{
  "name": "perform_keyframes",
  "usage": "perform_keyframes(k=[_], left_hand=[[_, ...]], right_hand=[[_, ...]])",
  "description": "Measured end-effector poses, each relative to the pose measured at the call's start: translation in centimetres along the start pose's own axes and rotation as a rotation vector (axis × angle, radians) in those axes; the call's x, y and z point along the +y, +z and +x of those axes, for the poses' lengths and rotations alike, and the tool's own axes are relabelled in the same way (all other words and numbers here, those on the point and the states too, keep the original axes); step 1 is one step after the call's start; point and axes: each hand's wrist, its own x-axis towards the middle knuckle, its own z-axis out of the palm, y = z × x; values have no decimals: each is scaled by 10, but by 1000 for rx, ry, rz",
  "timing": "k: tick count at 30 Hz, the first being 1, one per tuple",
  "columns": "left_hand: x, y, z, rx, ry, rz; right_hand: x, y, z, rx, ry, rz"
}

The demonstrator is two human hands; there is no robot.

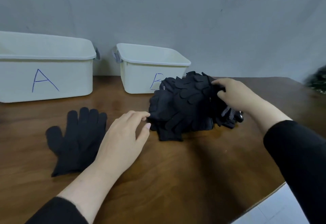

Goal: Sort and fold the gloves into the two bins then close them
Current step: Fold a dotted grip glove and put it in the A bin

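You face a plain grey wall (194, 11), marked by a few small dark specks. Below it runs a dark brown wooden table (176, 170) with visible grain. Past its near right corner, pale floor tiles (275, 211) show.

Black long sleeves on both arms, plain, no markings. Left hand (121, 139) & right hand (234, 94) bare: no rings, no watch.
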Motion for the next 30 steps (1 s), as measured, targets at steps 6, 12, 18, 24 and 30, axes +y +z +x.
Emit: perform_keyframes(k=[6, 12, 18, 24, 30], left_hand=[[-4, -2, 1, -10, -6, -11], [-4, -3, 1, -17, -2, -20], [0, -4, 0, 10, -23, -89], [11, -13, -5, -3, -169, -645], [1, -24, -2, -38, -420, -1100]], right_hand=[[21, 4, 10, -32, -50, -216], [19, -14, 4, 163, -101, 10], [-30, -59, -19, 241, -143, 608], [-97, -50, -48, -167, -147, 919], [-143, -9, -68, -389, -179, 949]])
